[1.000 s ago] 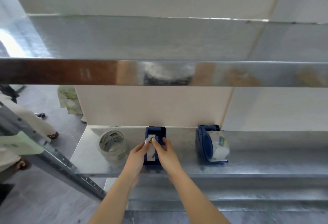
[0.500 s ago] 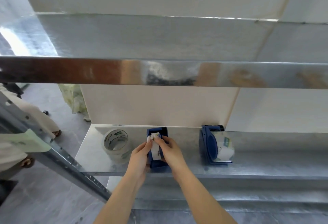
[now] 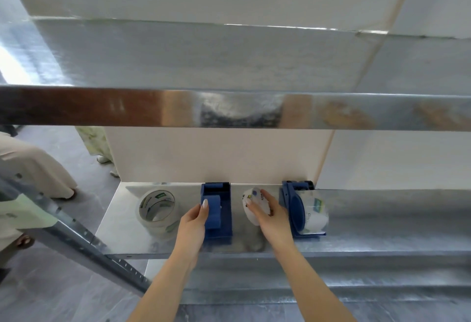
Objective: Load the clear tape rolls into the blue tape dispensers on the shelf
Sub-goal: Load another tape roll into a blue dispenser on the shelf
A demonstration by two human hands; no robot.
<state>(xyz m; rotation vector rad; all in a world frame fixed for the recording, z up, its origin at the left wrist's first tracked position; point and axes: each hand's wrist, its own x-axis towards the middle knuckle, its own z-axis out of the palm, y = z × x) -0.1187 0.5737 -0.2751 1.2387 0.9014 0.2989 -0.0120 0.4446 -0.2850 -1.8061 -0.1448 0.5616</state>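
Two blue tape dispensers stand on the metal shelf. The middle dispenser has a bare blue hub with no roll on it; my left hand grips its left side, thumb on the hub. My right hand holds a white printed paper label just right of that dispenser, above the shelf. The right dispenser carries a clear tape roll. A loose clear tape roll lies flat on the shelf to the left of my left hand.
An upper metal shelf beam crosses the view above my hands. A slanted perforated metal post runs at the lower left. Another person's pale clothing shows on the floor side at the left. A white wall backs the shelf.
My right hand has pulled the white label off the middle dispenser and carried it to the right. My left hand stayed on the dispenser, whose blue hub now shows.
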